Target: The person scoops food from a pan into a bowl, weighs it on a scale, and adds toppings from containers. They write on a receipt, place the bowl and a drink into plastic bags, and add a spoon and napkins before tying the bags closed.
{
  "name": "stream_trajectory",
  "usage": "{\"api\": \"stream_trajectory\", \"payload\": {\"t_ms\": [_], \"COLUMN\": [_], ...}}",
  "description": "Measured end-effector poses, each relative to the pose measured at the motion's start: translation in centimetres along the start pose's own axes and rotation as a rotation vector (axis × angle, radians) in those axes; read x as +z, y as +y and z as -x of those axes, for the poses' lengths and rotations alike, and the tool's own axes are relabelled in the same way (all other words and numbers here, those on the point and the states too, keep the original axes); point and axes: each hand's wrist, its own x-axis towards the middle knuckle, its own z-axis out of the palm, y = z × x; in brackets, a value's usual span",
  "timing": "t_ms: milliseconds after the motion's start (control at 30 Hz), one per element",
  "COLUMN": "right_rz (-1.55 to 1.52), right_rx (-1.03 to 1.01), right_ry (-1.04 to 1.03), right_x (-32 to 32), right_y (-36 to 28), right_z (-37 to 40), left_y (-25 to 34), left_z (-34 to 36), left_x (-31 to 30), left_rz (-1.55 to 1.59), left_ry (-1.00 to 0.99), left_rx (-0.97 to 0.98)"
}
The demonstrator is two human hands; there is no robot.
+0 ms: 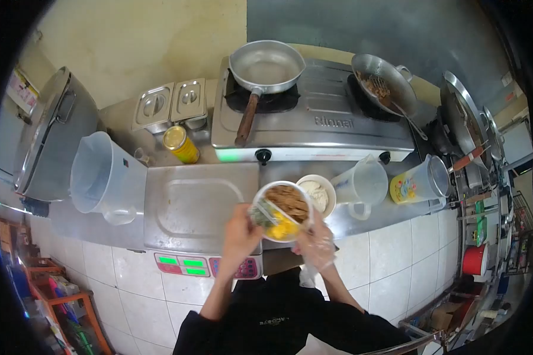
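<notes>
My two hands hold a round white bowl (277,183) at the counter's front edge. In it are brown strips (288,200) that look like meat, yellow pieces (283,227) and something green (262,216), with a thin pale divider between portions. My left hand (243,232), bare, grips the left side of the bowl. On the right side, my right hand (316,242) grips it in a clear plastic glove. Just behind the bowl stands a smaller white bowl (331,205) with a white creamy or floury content (315,194).
Left of the bowl lies a scale (201,207) with lit green displays. Clear jugs (361,180) stand right, a big jug (103,177) left. Behind, a gas stove (320,133) bears a pan (266,65) and a wok (397,77). A yellow can (183,148) stands near lidded steel containers (189,100).
</notes>
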Motion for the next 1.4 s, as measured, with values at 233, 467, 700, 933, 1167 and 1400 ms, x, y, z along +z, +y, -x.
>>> {"api": "stream_trajectory", "payload": {"t_ms": [233,467,700,933,1167,1400], "right_rz": [0.042,0.055,0.526,-0.088,-0.321,-0.363], "right_rx": [0.059,0.088,-0.241,-0.188,-0.219,-0.114], "right_ry": [0.216,0.286,0.154,0.170,-0.608,-1.283], "right_x": [-5.4,-5.7,-8.3,1.5,30.7,56.2], "right_y": [6.1,15.1,22.1,9.8,0.5,-5.3], "right_z": [-4.3,-4.5,-4.4,6.2,17.5,29.4], "left_y": [-1.4,-2.6,-1.6,-1.0,-9.4,-16.3], "left_z": [-6.3,-6.8,-3.3,14.2,30.2,46.3], "left_x": [10.6,11.0,10.9,5.8,-16.8,-40.7], "left_rz": [-0.234,-0.142,-0.022,0.984,0.904,0.852], "left_ry": [-0.027,-0.023,-0.164,-0.135,0.284,0.764], "left_rx": [-0.015,-0.082,-0.341,-0.120,0.317,-0.029]}}
